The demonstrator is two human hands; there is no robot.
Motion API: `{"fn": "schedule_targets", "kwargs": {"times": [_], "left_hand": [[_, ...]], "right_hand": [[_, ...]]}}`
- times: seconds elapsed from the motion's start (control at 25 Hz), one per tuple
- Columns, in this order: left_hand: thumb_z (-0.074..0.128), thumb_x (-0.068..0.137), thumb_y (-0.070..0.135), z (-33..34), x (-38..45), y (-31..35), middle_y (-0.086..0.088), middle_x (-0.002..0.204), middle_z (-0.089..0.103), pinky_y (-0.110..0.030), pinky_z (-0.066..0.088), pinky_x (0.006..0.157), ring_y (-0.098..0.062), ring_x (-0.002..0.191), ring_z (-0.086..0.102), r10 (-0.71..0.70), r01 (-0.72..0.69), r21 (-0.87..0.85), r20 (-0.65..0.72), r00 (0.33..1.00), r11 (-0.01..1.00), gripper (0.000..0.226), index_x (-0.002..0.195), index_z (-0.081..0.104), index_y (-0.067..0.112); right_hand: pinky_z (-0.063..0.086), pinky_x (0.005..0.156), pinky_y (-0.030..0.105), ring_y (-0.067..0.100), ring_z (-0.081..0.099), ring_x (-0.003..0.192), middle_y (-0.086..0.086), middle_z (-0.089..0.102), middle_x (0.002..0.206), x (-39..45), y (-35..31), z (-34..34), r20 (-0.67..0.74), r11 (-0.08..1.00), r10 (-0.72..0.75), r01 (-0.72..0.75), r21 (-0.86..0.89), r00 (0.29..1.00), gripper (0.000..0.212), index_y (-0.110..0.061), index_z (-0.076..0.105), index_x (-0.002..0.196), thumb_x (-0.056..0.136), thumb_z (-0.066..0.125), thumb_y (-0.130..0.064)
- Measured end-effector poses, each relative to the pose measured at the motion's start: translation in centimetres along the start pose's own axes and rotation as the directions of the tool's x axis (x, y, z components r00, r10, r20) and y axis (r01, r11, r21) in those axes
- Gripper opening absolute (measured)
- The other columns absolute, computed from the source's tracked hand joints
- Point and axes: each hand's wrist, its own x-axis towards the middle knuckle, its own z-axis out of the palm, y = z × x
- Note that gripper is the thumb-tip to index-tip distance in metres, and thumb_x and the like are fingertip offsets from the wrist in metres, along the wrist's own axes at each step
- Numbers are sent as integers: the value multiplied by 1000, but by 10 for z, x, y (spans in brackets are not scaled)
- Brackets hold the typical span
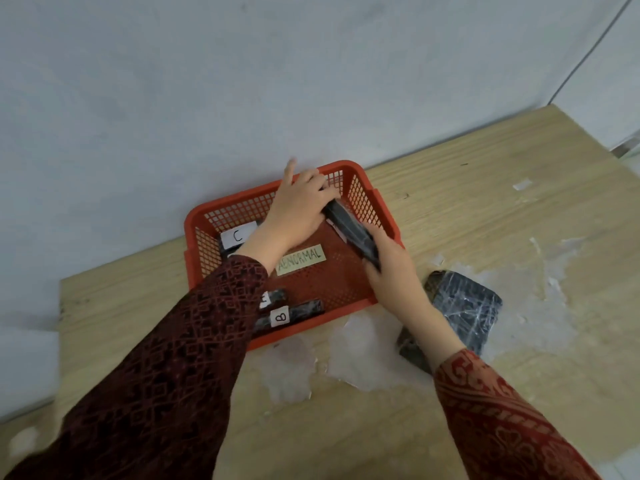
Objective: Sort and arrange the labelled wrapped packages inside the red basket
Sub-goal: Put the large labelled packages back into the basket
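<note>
A red mesh basket [372,206] stands against the wall on a wooden table. A paper label reading "ABNORMAL" [301,259] lies on its floor. Both my hands hold one dark wrapped package [349,230] at the basket's right side: my left hand [298,209] grips its far end, my right hand [388,261] its near end. A package labelled "C" [237,236] lies at the back left. A package labelled "B" [287,315] leans at the front wall, with another package [273,297] just behind it, its label partly hidden by my sleeve.
To the right of the basket a larger dark bundle wrapped in clear film [464,306] lies on the table. Crumpled clear film [349,355] and white scraps are spread in front of and right of the basket. The grey wall [242,81] stands right behind it.
</note>
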Motion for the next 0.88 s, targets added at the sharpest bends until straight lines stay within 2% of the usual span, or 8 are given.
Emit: {"fn": "schedule_targets", "kwargs": {"times": [0.04,0.12,0.24,0.36,0.48,0.72,0.8,0.88], "left_hand": [[63,82,23,-12,-10,-7,-1,115,61,-52,7,114,-25,119,50,-33,32,-53,-26,999,998,30,112,63,24],[67,80,32,-36,-36,-20,7,100,59,-44,31,104,-18,102,56,-119,111,-236,-19,993,965,24,103,63,28],[70,75,43,-66,-86,-20,18,86,57,-27,42,72,-1,82,54,-274,276,-529,84,958,802,20,93,63,34],[71,75,45,-73,-132,3,18,87,65,-23,45,70,2,81,58,-456,385,-656,69,887,650,20,91,63,36],[71,77,41,-67,-164,29,12,91,67,-29,53,72,-6,84,63,-601,453,-764,107,792,460,20,94,65,31],[74,75,42,-62,-192,55,13,90,68,-28,53,72,-4,85,64,-654,489,-788,150,742,375,25,95,66,30],[76,73,40,-60,-194,56,15,94,64,-23,51,68,-3,88,61,-739,474,-836,129,661,278,31,99,64,30],[77,73,39,-52,-194,60,11,95,61,-19,50,60,-8,90,62,-844,449,-888,166,510,97,36,103,59,26]], "right_hand": [[43,80,7,2,57,92,-2,63,114,3,-1,-10,12,998,-36,35,50,999,52,-17,49,132,84,58,1],[41,68,2,-9,57,84,-18,62,99,11,-5,-30,47,988,-72,65,143,996,43,-28,55,120,83,68,-11],[51,74,10,-6,63,88,-15,67,98,17,-20,-51,44,909,-101,74,410,994,36,-35,59,107,78,76,-21],[55,78,21,8,66,96,0,69,103,14,-39,-53,49,863,-131,89,498,990,32,-41,59,106,80,73,-27],[54,68,11,-1,67,86,-12,69,96,3,-49,-47,96,848,-127,58,526,987,19,-37,59,103,86,66,-32],[53,66,17,-2,67,84,-13,69,92,-17,-46,-34,118,878,-96,28,477,988,13,-32,61,100,88,60,-39],[54,68,20,3,69,81,-9,70,90,-16,-44,-30,111,864,-54,-9,503,992,8,-35,60,93,88,59,-41],[57,74,29,13,70,84,-4,70,92,-12,-39,-26,91,849,28,-72,523,995,8,-35,58,94,89,58,-42]]}}
